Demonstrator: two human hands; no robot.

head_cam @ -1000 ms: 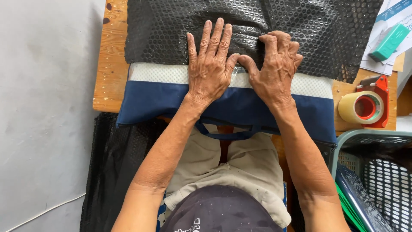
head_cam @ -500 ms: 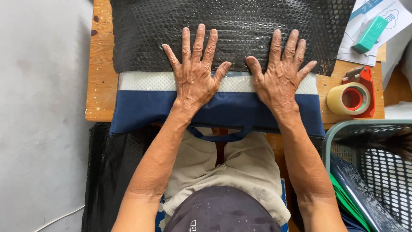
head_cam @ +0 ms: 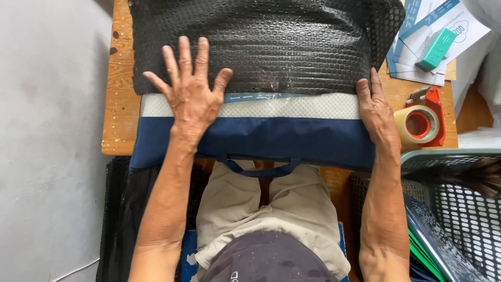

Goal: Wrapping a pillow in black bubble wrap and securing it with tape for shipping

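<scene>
A navy and white fabric bag [head_cam: 271,133] with a handle lies across the near edge of a wooden table [head_cam: 119,104]. Black bubble wrap [head_cam: 266,44] covers its far part. My left hand [head_cam: 190,96] lies flat with fingers spread on the left part of the bag, fingertips on the bubble wrap. My right hand [head_cam: 377,112] presses flat at the bag's right end, beside the wrap's lower right corner. Neither hand grips anything.
A tape dispenser with a roll of tape [head_cam: 422,122] sits right of my right hand. Papers and a green block [head_cam: 436,49] lie at the far right. A grey mesh basket [head_cam: 459,203] stands at lower right. Black wrap hangs below the table's left side [head_cam: 125,209].
Both hands have slid apart from the middle of the bag, the left toward the left part, the right out to the bag's right end.
</scene>
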